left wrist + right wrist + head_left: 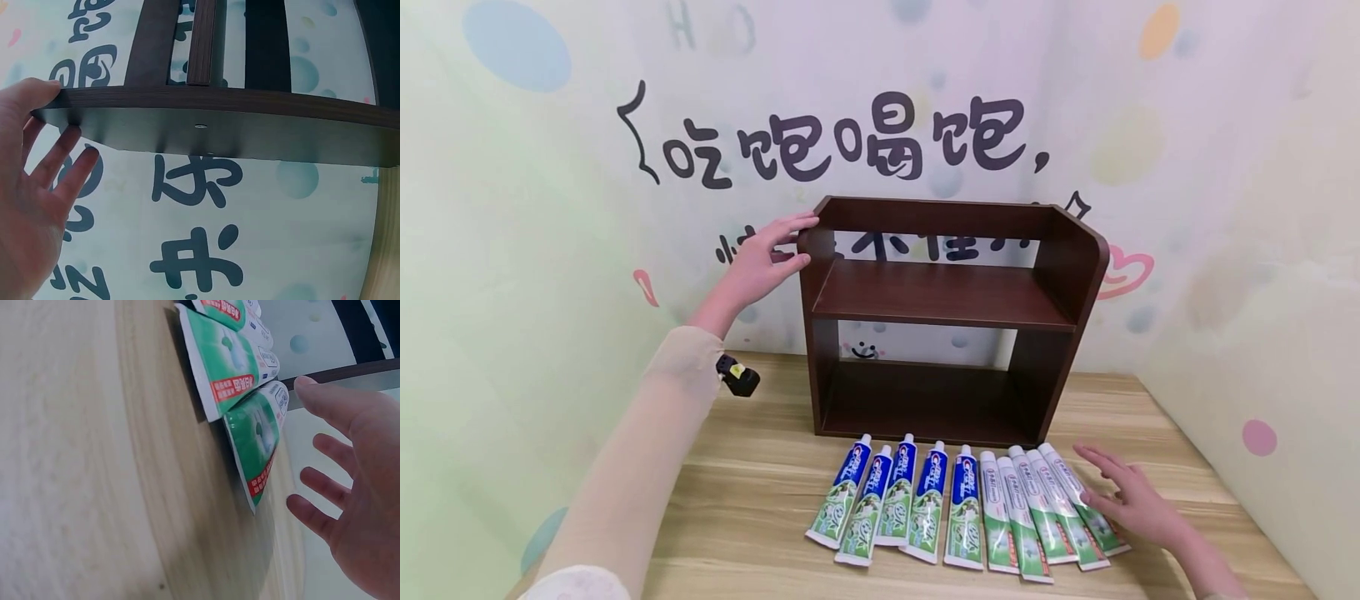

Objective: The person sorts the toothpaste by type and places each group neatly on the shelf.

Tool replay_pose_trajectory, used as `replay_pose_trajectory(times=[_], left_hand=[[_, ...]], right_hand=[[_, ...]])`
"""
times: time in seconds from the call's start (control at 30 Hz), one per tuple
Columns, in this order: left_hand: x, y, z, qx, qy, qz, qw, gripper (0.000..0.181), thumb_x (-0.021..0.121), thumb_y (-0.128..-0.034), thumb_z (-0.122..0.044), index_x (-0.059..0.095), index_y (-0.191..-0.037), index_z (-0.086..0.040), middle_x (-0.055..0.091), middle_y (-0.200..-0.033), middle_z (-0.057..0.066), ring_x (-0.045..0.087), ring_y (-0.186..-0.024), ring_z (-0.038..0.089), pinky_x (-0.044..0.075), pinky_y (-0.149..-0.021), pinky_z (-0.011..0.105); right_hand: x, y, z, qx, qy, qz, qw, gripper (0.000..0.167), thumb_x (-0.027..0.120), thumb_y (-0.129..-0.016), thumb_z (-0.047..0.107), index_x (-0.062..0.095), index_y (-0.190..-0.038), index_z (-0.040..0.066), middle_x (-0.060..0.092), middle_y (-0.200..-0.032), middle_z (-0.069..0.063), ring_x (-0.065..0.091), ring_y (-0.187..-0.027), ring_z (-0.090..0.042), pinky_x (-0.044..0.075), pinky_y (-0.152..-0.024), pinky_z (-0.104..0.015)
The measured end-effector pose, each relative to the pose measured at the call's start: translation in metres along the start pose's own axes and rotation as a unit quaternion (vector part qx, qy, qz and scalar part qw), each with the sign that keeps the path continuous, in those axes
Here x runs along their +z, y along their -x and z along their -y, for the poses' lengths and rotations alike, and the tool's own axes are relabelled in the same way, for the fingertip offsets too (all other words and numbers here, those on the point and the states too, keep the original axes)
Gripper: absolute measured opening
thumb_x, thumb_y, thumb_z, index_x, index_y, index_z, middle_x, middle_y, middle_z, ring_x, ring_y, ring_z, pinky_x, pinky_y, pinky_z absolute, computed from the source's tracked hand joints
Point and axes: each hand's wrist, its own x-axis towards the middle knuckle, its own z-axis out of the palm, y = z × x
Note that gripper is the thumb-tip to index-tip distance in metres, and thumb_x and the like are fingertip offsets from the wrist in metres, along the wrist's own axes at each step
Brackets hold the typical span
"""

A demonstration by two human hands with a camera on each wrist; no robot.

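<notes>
In the head view a dark brown two-tier wooden shelf (943, 296) stands upright against the wall. My left hand (767, 258) touches the upper corner of its left side panel, thumb near the front edge and fingers spread. The left wrist view shows my left hand (37, 187) at the end of that side panel (237, 128). My right hand (1138, 504), fingers apart, is beside the rightmost of several green-and-white toothpaste tubes (1078, 500). In the right wrist view my right hand (356, 456) holds nothing; its thumb is near the closest tube (256, 431).
Several blue-and-green toothpaste tubes (928, 504) lie in a row in front of the shelf, caps toward it, left of the green-and-white ones. Everything rests on a wood-grain table (737, 500). Printed walls (880, 83) enclose the back and both sides. A small black device (739, 377) sits at my left wrist.
</notes>
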Motion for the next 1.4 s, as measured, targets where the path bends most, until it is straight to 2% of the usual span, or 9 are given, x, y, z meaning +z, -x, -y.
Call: replay_pose_trajectory(times=[0.07, 0.1, 0.33, 0.53, 0.63, 0.9, 1.07, 1.23, 1.4], left_hand=[[0.0, 0.0, 0.001, -0.007, 0.005, -0.001, 1.0, 0.051, 0.063, -0.0935, -0.007, 0.053, -0.143, -0.014, 0.045, -0.155, 0.003, 0.055, -0.13, 0.032, 0.049, -0.104, 0.049], [0.0, -0.001, 0.001, -0.01, 0.007, -0.001, 0.9999, 0.051, 0.064, -0.0934, -0.008, 0.053, -0.143, -0.014, 0.046, -0.154, 0.002, 0.055, -0.13, 0.031, 0.048, -0.104, 0.049], [0.001, -0.002, 0.002, -0.029, 0.025, -0.005, 0.9992, 0.053, 0.065, -0.0928, -0.007, 0.052, -0.144, -0.016, 0.045, -0.154, 0.002, 0.055, -0.13, 0.031, 0.048, -0.104, 0.049], [-0.003, 0.004, -0.021, -0.063, 0.04, 0.004, 0.9972, 0.056, 0.062, -0.0935, -0.005, 0.046, -0.147, -0.01, 0.04, -0.157, 0.009, 0.051, -0.132, 0.036, 0.046, -0.106, 0.052], [-0.004, 0.007, -0.028, -0.07, 0.049, 0.008, 0.9963, 0.055, 0.061, -0.0942, -0.005, 0.046, -0.147, -0.009, 0.041, -0.157, 0.011, 0.049, -0.133, 0.037, 0.045, -0.107, 0.052], [0.0, 0.007, -0.028, -0.068, 0.069, -0.001, 0.9952, 0.058, 0.059, -0.0943, -0.005, 0.042, -0.149, -0.009, 0.039, -0.157, 0.011, 0.049, -0.132, 0.036, 0.045, -0.106, 0.053], [0.004, 0.004, -0.026, -0.055, 0.086, -0.008, 0.9947, 0.056, 0.057, -0.0939, -0.002, 0.043, -0.148, -0.007, 0.036, -0.158, 0.012, 0.047, -0.132, 0.038, 0.044, -0.106, 0.056], [0.009, 0.005, -0.028, -0.052, 0.092, -0.02, 0.9942, 0.052, 0.055, -0.0942, -0.001, 0.046, -0.145, -0.006, 0.037, -0.157, 0.013, 0.048, -0.13, 0.036, 0.045, -0.106, 0.055], [0.011, 0.007, -0.026, -0.06, 0.082, -0.032, 0.9943, 0.05, 0.054, -0.0942, -0.004, 0.048, -0.143, -0.007, 0.036, -0.159, 0.009, 0.048, -0.13, 0.037, 0.045, -0.105, 0.055]], right_hand=[[-0.001, 0.0, 0.0, 0.011, -0.019, 0.018, 0.9996, 0.066, 0.074, -0.085, 0.018, 0.047, -0.144, 0.003, 0.053, -0.137, -0.026, 0.058, -0.102, -0.037, 0.051, -0.07, -0.031], [-0.002, -0.001, 0.001, 0.015, -0.028, 0.027, 0.9991, 0.066, 0.074, -0.086, 0.017, 0.046, -0.144, 0.003, 0.053, -0.137, -0.026, 0.059, -0.101, -0.037, 0.053, -0.068, -0.031], [-0.002, -0.002, 0.001, 0.049, -0.067, 0.068, 0.9942, 0.063, 0.072, -0.089, 0.02, 0.046, -0.143, 0.0, 0.054, -0.136, -0.024, 0.059, -0.096, -0.018, 0.051, -0.07, -0.024], [-0.002, -0.003, -0.003, 0.076, -0.094, 0.094, 0.9881, 0.059, 0.07, -0.09, 0.02, 0.047, -0.14, -0.002, 0.06, -0.125, -0.023, 0.054, -0.088, 0.002, 0.047, -0.07, -0.021], [-0.002, -0.003, -0.003, 0.08, -0.105, 0.112, 0.9849, 0.059, 0.069, -0.091, 0.02, 0.045, -0.14, -0.004, 0.061, -0.121, -0.021, 0.053, -0.086, 0.006, 0.047, -0.071, -0.021], [-0.002, -0.007, -0.001, 0.074, -0.161, 0.151, 0.9724, 0.056, 0.066, -0.093, 0.016, 0.043, -0.138, -0.01, 0.061, -0.114, -0.024, 0.055, -0.084, 0.003, 0.047, -0.07, -0.02], [-0.001, -0.011, -0.001, 0.079, -0.166, 0.157, 0.9704, 0.058, 0.068, -0.09, 0.011, 0.042, -0.137, -0.009, 0.059, -0.112, -0.021, 0.053, -0.079, 0.001, 0.045, -0.068, -0.02], [-0.001, -0.011, 0.002, 0.101, -0.175, 0.169, 0.9647, 0.063, 0.069, -0.086, 0.008, 0.038, -0.14, -0.004, 0.055, -0.113, -0.025, 0.053, -0.075, -0.003, 0.043, -0.066, -0.02], [-0.003, -0.013, 0.006, 0.128, -0.182, 0.195, 0.9551, 0.067, 0.068, -0.086, 0.008, 0.033, -0.143, -0.002, 0.054, -0.115, -0.027, 0.054, -0.076, -0.008, 0.044, -0.066, -0.021]])
